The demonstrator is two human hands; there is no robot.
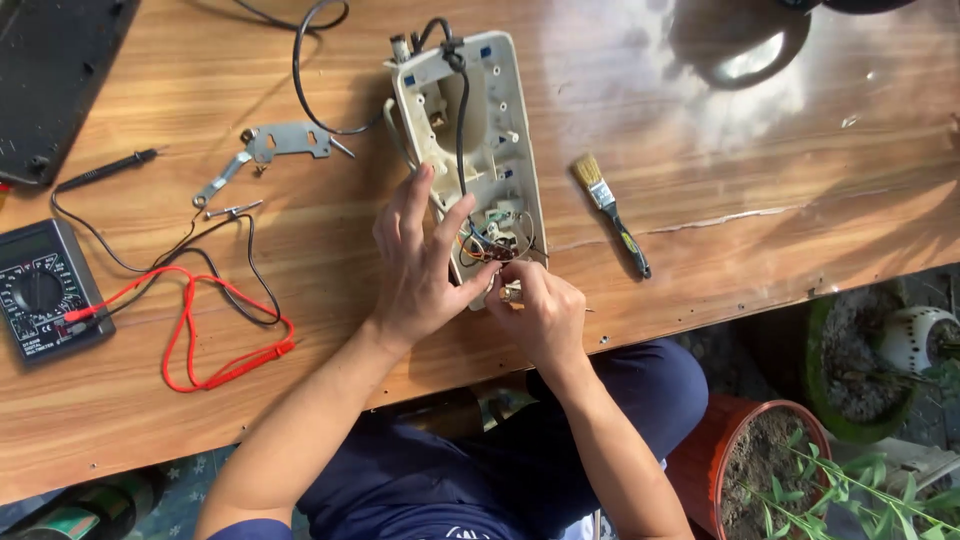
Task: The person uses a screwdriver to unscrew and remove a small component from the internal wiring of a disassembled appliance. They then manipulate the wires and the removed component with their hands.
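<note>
My left hand lies over the near left edge of the opened cream plastic housing, fingers spread and reaching toward the far side, the thumb angled in toward the tangle of coloured wires at the housing's near end. My right hand sits just beside it on the right, its fingertips drawn together in a pinch at those wires; what exactly it grips is hidden by the fingers. The housing rests on the wooden table, lying lengthwise from near to far, with a black cord running down its middle and out past the far end. To the right lies a small paintbrush, well apart from my hands. To the left I see a metal bracket, and farther left a multimeter with its red lead and black lead trailing across the table. A potted plant stands on the floor near right.
</note>
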